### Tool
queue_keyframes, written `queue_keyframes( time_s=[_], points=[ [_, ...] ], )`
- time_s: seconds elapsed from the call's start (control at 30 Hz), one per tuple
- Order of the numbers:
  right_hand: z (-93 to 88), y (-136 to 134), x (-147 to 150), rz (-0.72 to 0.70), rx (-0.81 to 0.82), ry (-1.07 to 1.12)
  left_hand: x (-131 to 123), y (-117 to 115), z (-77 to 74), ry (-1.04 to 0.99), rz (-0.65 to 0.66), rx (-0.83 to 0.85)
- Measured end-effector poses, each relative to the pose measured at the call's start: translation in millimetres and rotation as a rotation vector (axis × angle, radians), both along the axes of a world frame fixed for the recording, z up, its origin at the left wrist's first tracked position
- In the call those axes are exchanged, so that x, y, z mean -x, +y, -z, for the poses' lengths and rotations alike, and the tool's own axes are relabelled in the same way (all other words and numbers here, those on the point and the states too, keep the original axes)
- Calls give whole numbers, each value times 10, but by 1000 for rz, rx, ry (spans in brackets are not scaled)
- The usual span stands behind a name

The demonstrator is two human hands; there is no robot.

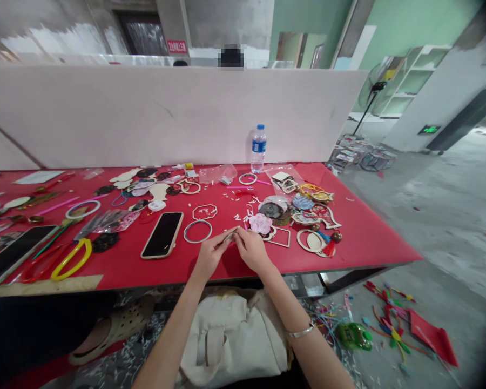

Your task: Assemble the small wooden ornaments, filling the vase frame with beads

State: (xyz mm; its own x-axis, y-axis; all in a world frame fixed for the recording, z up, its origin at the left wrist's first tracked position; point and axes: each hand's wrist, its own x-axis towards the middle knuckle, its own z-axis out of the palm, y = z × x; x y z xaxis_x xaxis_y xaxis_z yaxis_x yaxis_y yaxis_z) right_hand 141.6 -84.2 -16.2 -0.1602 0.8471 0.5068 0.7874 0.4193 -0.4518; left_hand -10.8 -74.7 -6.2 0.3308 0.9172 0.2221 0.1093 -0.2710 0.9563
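Red tabletop (372, 237) lies beneath the left hand (211, 252) and right hand (251, 250), both pinching a small greyish piece (231, 234), indistinct, between them; beyond them stands a long white partition (157, 119); to their right spreads grey floor (449, 227).

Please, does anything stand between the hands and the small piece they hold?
Nothing visible does: the left hand and right hand pinch the small piece directly. The pink flower lies beyond the right hand, not in between.
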Motion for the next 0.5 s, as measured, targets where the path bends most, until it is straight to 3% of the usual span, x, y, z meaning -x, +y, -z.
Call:
queue_keyframes(
  time_s=[0.5],
  points=[
    [-26, 10, 18, 11, 13, 5, -8, -6, -8, -30, 0, 22]
  ],
)
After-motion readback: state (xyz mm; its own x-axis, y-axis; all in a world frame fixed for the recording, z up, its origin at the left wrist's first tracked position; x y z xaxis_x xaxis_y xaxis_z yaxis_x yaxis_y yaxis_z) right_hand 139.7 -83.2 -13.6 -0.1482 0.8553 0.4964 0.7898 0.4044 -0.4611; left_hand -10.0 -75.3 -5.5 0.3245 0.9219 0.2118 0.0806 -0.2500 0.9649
